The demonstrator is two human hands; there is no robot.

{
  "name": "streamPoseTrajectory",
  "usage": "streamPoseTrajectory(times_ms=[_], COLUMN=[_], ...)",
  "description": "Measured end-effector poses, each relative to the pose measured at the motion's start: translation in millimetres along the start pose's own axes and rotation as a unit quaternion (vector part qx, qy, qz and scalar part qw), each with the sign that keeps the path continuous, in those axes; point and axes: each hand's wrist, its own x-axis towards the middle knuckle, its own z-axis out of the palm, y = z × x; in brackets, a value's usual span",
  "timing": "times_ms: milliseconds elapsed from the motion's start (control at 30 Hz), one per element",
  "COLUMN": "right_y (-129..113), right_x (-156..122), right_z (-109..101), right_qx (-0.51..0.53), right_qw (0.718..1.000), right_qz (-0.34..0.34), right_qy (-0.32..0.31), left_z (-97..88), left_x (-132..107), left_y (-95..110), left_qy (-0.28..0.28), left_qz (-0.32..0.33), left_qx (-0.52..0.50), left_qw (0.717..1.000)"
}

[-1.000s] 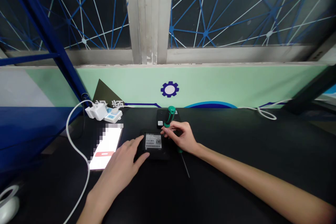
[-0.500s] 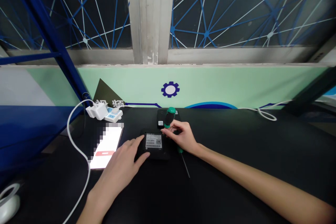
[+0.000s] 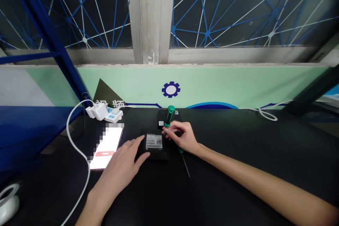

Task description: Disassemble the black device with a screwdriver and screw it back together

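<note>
Near the center of the frame, the right hand (image 3: 184, 137) is closed in a pinch just below the handle of an upright green-and-black screwdriver (image 3: 170, 116). The left hand (image 3: 124, 157) is loosely open, thumb and forefinger spread on the left part of a black box (image 3: 156, 153), which lies label up on the table (image 3: 238, 187) between the hands. The screwdriver stands at the box's upper right corner; its tip is hidden, so I cannot tell what it touches.

If the screwdriver leans, its tip could slip and scratch the casing; a light left-hand touch could let the box turn. A second screwdriver (image 3: 185, 164), partly under the right hand, could be knocked and roll.

Behind, a second black box (image 3: 161, 116) sits close to the handle and limits room toward the wall (image 3: 217, 84). At left, a lit phone (image 3: 107, 144) lies just beside the left hand, with a white cable (image 3: 79, 146) beyond it. The widest open room is at right and lower center.
</note>
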Motion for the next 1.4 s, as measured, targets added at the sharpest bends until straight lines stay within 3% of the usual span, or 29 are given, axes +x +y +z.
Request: streamPoseTrajectory(times_ms=[900, 1400], right_y=[6, -12], right_x=[0, 5], right_z=[2, -4], right_qx=[-0.026, 0.11], right_qw=[0.999, 0.983], right_qz=[0.002, 0.063], right_qy=[0.047, 0.131], left_z=[-0.9, -0.1], left_x=[0, -1], left_y=[2, 0], left_qy=[0.004, 0.003], left_qz=[-0.004, 0.0], left_qx=[-0.004, -0.001], left_qw=[1.0, 1.0])
